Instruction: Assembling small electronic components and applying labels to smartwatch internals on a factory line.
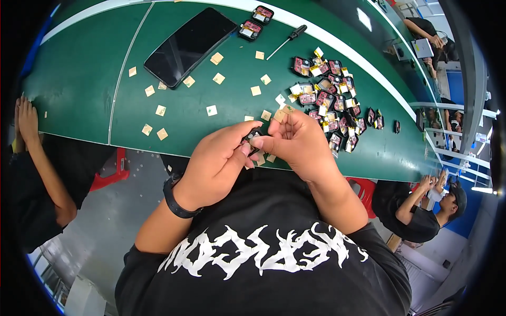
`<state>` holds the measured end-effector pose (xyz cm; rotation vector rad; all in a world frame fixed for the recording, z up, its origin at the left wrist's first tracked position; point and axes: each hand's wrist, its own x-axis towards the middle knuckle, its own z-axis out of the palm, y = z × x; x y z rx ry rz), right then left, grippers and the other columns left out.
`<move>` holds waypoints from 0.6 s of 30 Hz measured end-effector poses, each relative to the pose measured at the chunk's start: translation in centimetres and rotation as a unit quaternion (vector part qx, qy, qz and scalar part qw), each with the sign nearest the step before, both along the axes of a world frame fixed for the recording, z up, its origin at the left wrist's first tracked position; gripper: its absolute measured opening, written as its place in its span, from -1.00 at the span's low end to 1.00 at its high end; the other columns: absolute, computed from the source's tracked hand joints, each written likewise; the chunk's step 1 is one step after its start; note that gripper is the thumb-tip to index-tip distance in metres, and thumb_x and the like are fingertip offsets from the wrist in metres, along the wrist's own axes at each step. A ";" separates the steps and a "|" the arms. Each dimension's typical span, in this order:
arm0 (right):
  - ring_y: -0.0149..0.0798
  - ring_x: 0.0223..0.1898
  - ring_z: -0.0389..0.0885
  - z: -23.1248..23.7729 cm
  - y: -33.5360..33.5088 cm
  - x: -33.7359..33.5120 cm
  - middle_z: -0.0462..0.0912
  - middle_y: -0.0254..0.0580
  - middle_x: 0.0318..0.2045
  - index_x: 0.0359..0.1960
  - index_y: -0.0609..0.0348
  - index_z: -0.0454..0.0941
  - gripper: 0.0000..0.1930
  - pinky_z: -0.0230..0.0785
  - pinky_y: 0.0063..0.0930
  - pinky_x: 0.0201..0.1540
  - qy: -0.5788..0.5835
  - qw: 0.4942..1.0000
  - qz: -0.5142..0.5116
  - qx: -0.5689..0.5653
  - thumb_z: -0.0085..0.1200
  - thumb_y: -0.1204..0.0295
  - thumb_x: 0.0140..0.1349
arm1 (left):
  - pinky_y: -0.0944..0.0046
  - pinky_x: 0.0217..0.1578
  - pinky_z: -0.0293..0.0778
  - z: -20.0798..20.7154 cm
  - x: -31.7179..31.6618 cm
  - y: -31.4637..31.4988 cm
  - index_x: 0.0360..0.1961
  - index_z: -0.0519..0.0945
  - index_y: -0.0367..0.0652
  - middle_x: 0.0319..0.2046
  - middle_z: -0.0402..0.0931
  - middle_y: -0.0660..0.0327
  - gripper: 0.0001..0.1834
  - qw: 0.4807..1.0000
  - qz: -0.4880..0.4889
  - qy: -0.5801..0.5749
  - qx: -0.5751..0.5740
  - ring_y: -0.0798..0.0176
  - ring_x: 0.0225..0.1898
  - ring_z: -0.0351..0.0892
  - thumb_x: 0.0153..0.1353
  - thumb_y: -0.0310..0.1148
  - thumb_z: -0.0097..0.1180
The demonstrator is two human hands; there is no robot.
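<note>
My left hand (219, 160) is closed around a small black electronic device casing (252, 136), held just over the table's near edge. My right hand (300, 145) reaches in from the other side, its thumb pressed on the casing. The right index finger is curled back beside a tan square adhesive pad (281, 114); whether the fingers grip that pad or only overlap it, I cannot tell. Parts of the casing are covered by my fingers. More tan pads (266, 115) lie close around both hands.
The green table (174, 129) carries scattered tan pads, a large black phone (190, 46), two open casings (250, 30) and a screwdriver (287, 41). A heap of open casings with red boards (329, 95) lies to the right. Other people sit on both sides.
</note>
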<state>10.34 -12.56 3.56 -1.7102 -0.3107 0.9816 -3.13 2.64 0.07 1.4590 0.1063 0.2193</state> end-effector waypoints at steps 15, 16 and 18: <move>-0.56 -0.55 0.38 3.6 -3.3 -0.7 0.53 -0.36 -0.56 -0.39 0.20 0.58 -0.64 0.17 -0.66 -0.49 -0.018 1.000 -0.008 0.006 -0.05 0.25 0.55 | 0.48 -0.39 0.43 2.2 -0.5 0.3 0.03 0.58 -0.30 -0.34 0.60 0.31 -0.79 0.973 0.094 0.138 -0.159 0.55 -0.43 0.50 0.42 -0.52 0.09; -0.57 -0.57 0.38 3.3 -3.5 -0.6 0.52 -0.37 -0.59 -0.45 0.20 0.57 -0.61 0.16 -0.66 -0.51 -0.045 0.999 0.008 -0.003 -0.01 0.23 0.54 | 0.48 -0.39 0.43 2.1 -0.5 0.3 0.03 0.58 -0.30 -0.34 0.60 0.31 -0.79 0.973 0.094 0.137 -0.158 0.55 -0.43 0.50 0.42 -0.52 0.09; -0.58 -0.60 0.38 2.7 -3.8 -0.5 0.50 -0.39 -0.62 -0.51 0.19 0.56 -0.58 0.15 -0.66 -0.54 -0.071 0.997 0.024 -0.011 0.02 0.21 0.53 | 0.47 -0.39 0.40 1.7 -0.5 0.3 -0.01 0.58 -0.29 -0.37 0.57 0.35 -0.81 0.980 0.114 0.106 -0.126 0.57 -0.43 0.48 0.39 -0.55 0.10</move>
